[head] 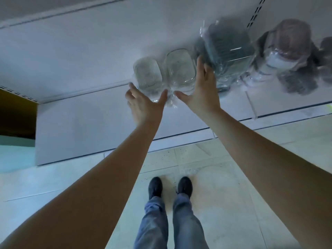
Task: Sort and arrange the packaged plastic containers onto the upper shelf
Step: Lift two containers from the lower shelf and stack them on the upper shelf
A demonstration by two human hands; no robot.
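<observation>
Two clear plastic containers in film wrap stand side by side on the white upper shelf (pixel 75 69): the left clear container (pixel 148 74) and the right clear container (pixel 180 66). My left hand (pixel 143 103) cups the front and left side of the left one, thumb at its right. My right hand (pixel 201 90) presses its straight fingers against the right side of the right one, thumb under its front. To the right stand a wrapped teal container stack (pixel 228 51) and a wrapped brown-lidded container (pixel 289 45).
The shelf's front edge (pixel 80 93) runs across the view, with a lower white shelf (pixel 89 126) beneath it. My feet (pixel 169 187) stand on the pale tiled floor. A slotted upright (pixel 255 13) rises at the back right. Bare shelf surface lies left of the containers.
</observation>
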